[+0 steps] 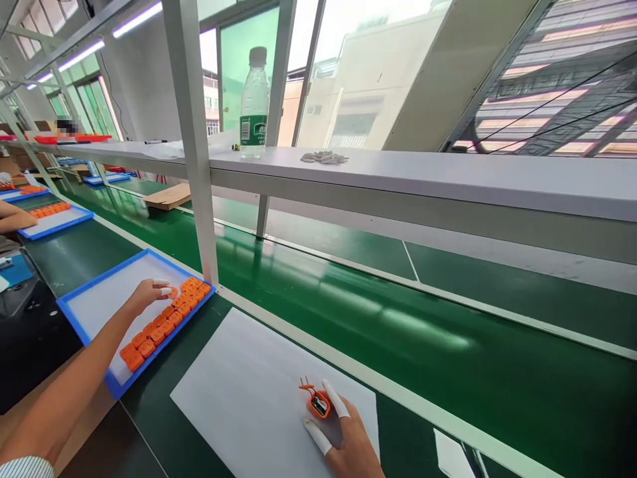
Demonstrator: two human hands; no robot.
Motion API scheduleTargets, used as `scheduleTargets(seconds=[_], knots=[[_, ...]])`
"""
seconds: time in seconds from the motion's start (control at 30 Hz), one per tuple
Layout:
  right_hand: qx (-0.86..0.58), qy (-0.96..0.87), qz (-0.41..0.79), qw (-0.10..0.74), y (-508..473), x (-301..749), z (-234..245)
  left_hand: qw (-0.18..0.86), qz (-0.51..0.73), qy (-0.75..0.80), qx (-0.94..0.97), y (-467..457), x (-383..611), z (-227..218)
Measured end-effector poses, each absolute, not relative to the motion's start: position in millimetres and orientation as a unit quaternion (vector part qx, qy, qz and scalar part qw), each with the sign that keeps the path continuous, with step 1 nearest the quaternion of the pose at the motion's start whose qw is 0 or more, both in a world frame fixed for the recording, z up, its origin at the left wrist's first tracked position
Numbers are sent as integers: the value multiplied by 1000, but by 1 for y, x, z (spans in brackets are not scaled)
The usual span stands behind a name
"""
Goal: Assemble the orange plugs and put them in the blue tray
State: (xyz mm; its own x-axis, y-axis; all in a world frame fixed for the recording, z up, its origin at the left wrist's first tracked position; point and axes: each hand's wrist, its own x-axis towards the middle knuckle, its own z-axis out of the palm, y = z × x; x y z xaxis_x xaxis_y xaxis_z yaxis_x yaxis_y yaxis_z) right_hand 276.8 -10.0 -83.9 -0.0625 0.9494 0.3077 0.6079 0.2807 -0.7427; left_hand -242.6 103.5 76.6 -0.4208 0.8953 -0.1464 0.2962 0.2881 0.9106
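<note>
My left hand [147,295], with white covers on its fingertips, reaches over a blue-rimmed tray [107,273]. Its fingers pinch an orange plastic piece [173,292] beside rows of similar orange pieces [158,328]. On a white sheet [239,372], my right hand [351,438] has its thumb and index finger closed around a small orange plastic housing [318,403]; both digits wear white finger covers. The housing's open side faces up, showing a dark part inside. Thin wires and a small orange bit [306,386] stick out at its far left.
A shelf [423,176] on white posts [192,139] runs above a green surface [348,292]. It carries a water bottle [255,103] and flat grey pieces [324,157]. At far left, another person's arm [14,218] rests by a second tray [60,229]. Cardboard [169,196] lies beyond.
</note>
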Motion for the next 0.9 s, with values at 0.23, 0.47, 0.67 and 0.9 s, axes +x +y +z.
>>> scheduleTargets(seconds=[0.23, 0.47, 0.67, 0.9], knots=[[-565, -684, 218, 407, -9, 275, -83, 395, 411, 713, 409, 120, -254, 46], [-580, -674, 229, 397, -9, 274, -80, 436, 412, 688, 408, 124, -256, 45], [-578, -672, 223, 406, -10, 272, -79, 424, 419, 701, 393, 121, -247, 48], [-560, -671, 247, 417, -11, 273, -76, 349, 421, 734, 403, 110, -226, 72]])
